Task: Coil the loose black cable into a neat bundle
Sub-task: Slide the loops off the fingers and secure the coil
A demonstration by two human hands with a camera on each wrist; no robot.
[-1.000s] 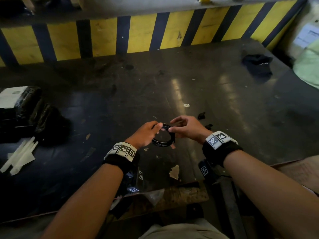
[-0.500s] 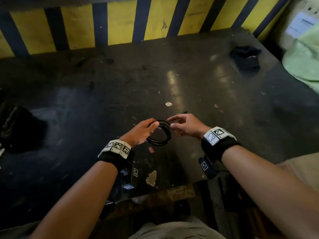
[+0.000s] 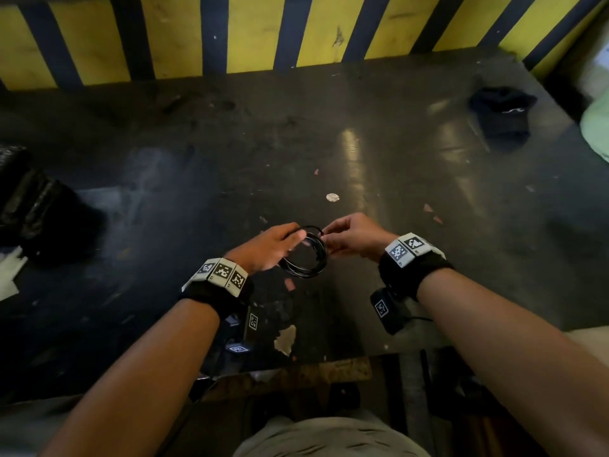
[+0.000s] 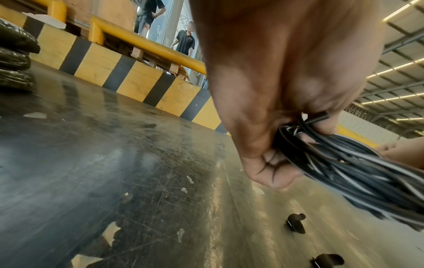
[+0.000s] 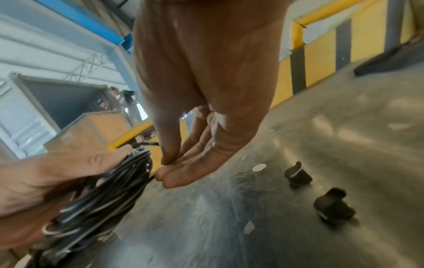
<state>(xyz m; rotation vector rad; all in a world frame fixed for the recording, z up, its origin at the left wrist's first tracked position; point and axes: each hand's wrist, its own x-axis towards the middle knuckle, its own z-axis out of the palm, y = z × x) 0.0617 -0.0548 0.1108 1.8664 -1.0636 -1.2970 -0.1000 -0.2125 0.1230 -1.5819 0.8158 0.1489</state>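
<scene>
The black cable (image 3: 306,258) is wound into a small coil of several loops, held just above the dark table (image 3: 395,166). My left hand (image 3: 286,239) grips the coil's left side, thumb over the strands. In the left wrist view, the left hand (image 4: 275,108) clamps the bundled cable (image 4: 344,168). My right hand (image 3: 333,235) pinches a strand that arcs over the top of the coil. In the right wrist view, the thumb and forefinger of the right hand (image 5: 165,168) meet right beside the cable (image 5: 103,197), whose short end pokes out past my left thumb.
Two small black clips (image 5: 298,175) (image 5: 332,204) lie on the table to the right of my hands. A black cloth (image 3: 501,113) sits at the back right, black wrapped bundles (image 3: 29,206) at the left. A yellow-and-black striped barrier (image 3: 250,34) bounds the far side.
Half a second ago my right hand was open beside the coil; its fingertips have closed on a strand at the top. My left hand has kept its grip.
</scene>
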